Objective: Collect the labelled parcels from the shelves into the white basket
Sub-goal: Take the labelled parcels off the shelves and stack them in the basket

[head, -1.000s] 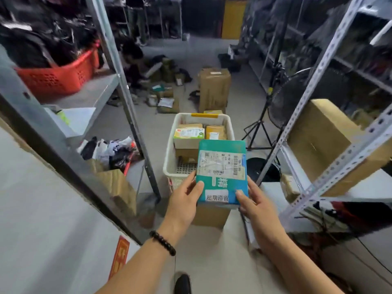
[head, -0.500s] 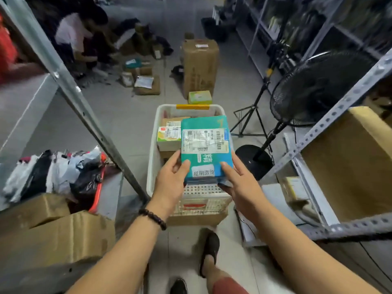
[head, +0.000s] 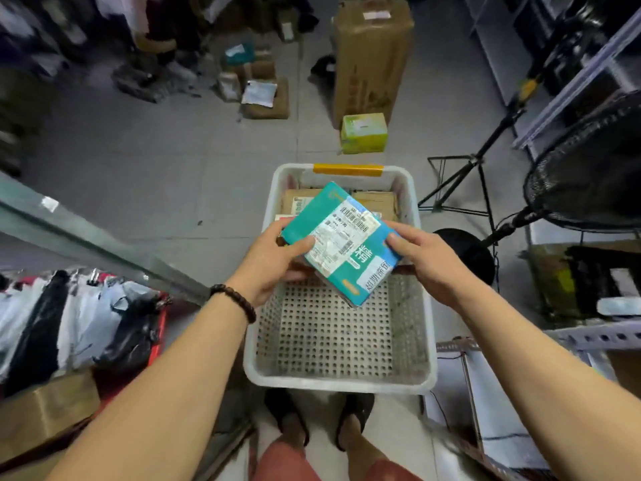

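- head view: left hand [head: 274, 258] and right hand [head: 426, 258] both grasp a tilted teal parcel [head: 341, 241].
- it is above the white basket [head: 340, 380], brown parcels [head: 376, 201] inside.

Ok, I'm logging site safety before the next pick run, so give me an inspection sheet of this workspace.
Surface: grey tiled floor; white perforated plastic basket stands on it.
Job's things: teal labelled parcel box held tilted over the basket; brown cardboard parcels at its far end.
Clutter: small green carton and tall cardboard box on the floor beyond; bagged garments left.
Grippers: left hand and right hand both grip the teal box.
Cables: thin dark cable right of the basket.
Surroundings: black pedestal fan, black tripod, metal shelving.
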